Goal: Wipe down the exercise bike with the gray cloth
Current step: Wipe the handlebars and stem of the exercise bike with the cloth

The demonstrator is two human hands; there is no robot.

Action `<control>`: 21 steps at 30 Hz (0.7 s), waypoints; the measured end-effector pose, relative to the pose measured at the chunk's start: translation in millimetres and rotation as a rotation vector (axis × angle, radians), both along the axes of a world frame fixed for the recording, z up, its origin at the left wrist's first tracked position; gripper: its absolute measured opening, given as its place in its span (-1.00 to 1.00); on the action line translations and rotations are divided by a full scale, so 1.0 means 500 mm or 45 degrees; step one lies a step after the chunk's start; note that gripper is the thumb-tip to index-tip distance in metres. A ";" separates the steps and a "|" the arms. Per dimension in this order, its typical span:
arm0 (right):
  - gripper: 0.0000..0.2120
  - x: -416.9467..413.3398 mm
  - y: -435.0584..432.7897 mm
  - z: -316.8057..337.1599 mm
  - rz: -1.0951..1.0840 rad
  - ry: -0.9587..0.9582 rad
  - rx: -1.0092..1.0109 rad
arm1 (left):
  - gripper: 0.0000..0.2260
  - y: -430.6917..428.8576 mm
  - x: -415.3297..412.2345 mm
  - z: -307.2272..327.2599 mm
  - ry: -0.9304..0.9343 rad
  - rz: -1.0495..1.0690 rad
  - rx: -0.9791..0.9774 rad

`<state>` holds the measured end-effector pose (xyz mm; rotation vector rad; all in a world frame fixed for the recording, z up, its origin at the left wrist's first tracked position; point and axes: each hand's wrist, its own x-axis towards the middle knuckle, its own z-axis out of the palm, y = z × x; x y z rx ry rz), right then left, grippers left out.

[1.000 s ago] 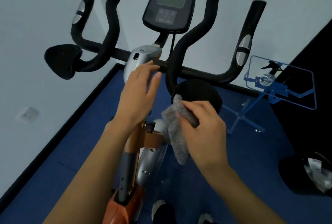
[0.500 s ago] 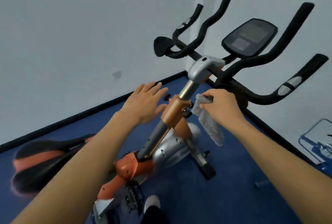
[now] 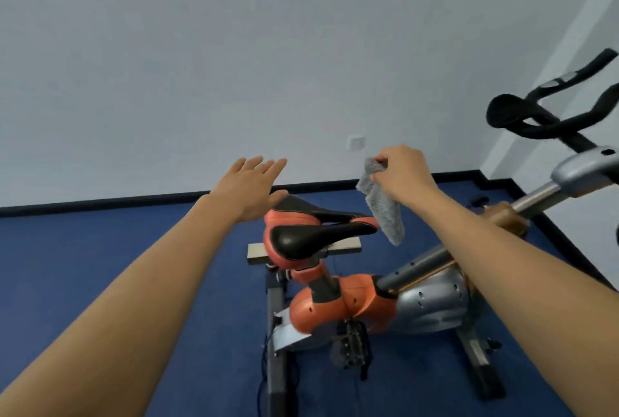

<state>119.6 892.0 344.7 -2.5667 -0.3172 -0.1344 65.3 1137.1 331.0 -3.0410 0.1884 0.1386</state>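
The right hand (image 3: 403,175) pinches the top of the gray cloth (image 3: 383,205) with its fingers. The cloth hangs down in the air, just above the front tip of the seat (image 3: 311,232) of the exercise bike (image 3: 368,302). The left hand (image 3: 249,187) is flat and empty, fingers straight and close together, above the back of the seat. The bike stands on a blue floor (image 3: 100,266).

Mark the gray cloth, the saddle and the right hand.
gray cloth (image 3: 385,212): head view, middle of the hanging part.
saddle (image 3: 315,232): head view, black top surface.
right hand (image 3: 407,172): head view, back of the hand.
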 end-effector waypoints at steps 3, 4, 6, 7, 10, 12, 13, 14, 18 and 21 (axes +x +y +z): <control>-0.90 -0.003 0.154 -0.008 -0.011 -0.025 0.101 | -0.45 0.153 -0.024 -0.005 -0.010 0.020 0.019; -0.90 -0.004 0.202 -0.010 -0.038 -0.027 0.147 | -0.45 0.203 -0.030 -0.008 -0.010 0.020 0.004; -0.90 -0.004 0.289 -0.015 -0.098 -0.024 0.219 | -0.45 0.295 -0.040 -0.019 -0.008 0.019 -0.071; -0.90 -0.002 0.327 -0.018 -0.123 -0.023 0.235 | -0.45 0.336 -0.041 -0.025 -0.001 0.019 -0.106; -0.92 0.013 0.412 -0.021 -0.171 -0.007 0.228 | -0.44 0.431 -0.022 -0.035 0.034 0.017 -0.143; -0.91 0.037 0.451 -0.016 -0.197 -0.017 0.216 | -0.43 0.473 0.018 -0.035 0.031 -0.009 -0.144; -0.89 0.053 0.465 -0.013 -0.222 -0.028 0.222 | -0.43 0.485 0.045 -0.034 0.021 -0.034 -0.142; -0.89 0.069 0.477 -0.011 -0.252 -0.042 0.230 | -0.43 0.494 0.074 -0.032 0.012 -0.063 -0.141; -0.89 0.171 0.517 -0.014 -0.302 -0.028 0.305 | -0.44 0.512 0.202 -0.027 -0.032 -0.170 -0.175; -0.90 0.283 0.540 -0.029 -0.362 0.001 0.433 | -0.44 0.527 0.307 -0.025 -0.052 -0.256 -0.150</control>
